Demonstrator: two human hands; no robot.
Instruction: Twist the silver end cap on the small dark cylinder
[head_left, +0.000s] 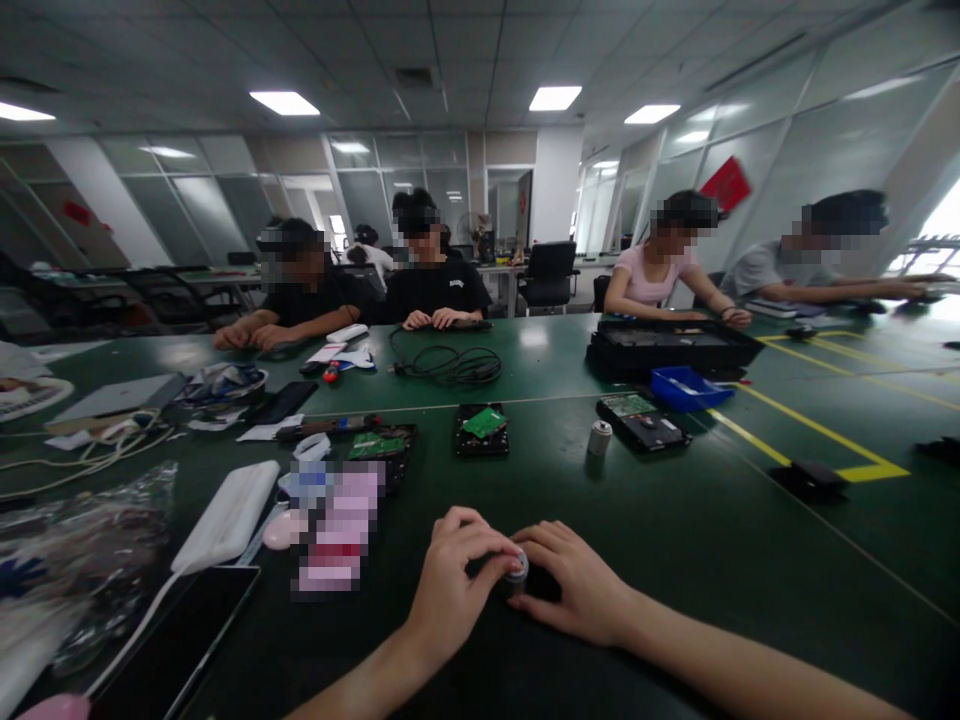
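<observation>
A small grey metal cylinder (517,574) stands upright on the green table, directly in front of me; its exact kind I cannot make out. My left hand (455,568) pinches its top between thumb and index finger. From the other side my right hand (576,582) curls around it, fingertips at the upper part and thumb near the base. Those fingers partly cover the cylinder. A similar silver cylinder (599,438) stands farther off, beside a hard drive (651,424). Another hard drive (481,440) lies straight ahead, with a loose green circuit board (484,423) on top.
Left are a phone (176,645), a white power bank (229,510), a clear plastic bag (112,570) and a third drive (386,442). Beyond lie a coiled black cable (457,365), a blue tray (686,390) and a black case (671,350). Several people sit across the table.
</observation>
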